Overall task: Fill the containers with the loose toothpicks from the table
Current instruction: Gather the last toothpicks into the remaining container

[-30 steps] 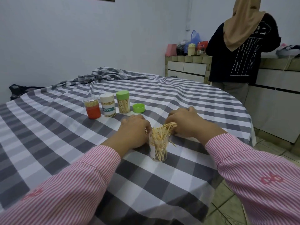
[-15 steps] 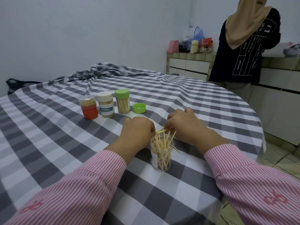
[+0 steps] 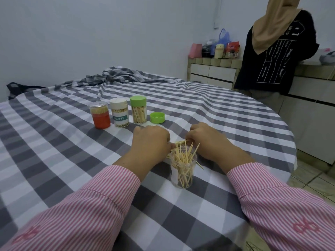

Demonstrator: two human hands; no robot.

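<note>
A clear open container (image 3: 183, 171), partly filled with toothpicks standing at loose angles, sits on the checked tablecloth (image 3: 54, 160) near me. Just behind it lies a small bundle of loose toothpicks (image 3: 181, 141). My left hand (image 3: 150, 144) and my right hand (image 3: 204, 140) rest knuckles-up on the cloth on either side of that bundle, fingers curled down, and pinch its ends. The fingertips are mostly hidden behind the backs of the hands. A few stray toothpicks (image 3: 199, 165) lie to the right of the container.
Farther back stand three filled containers in a row: a red one (image 3: 99, 116), a white labelled one (image 3: 120, 115) and a green-lidded one (image 3: 138, 111). A loose green lid (image 3: 157, 117) lies beside them. A person (image 3: 277, 51) stands at the counter (image 3: 213, 71) on the right.
A second ago my right hand held a bundle of toothpicks over the clear container. Those toothpicks now stand in it, and both hands are down on the cloth behind it on another bundle.
</note>
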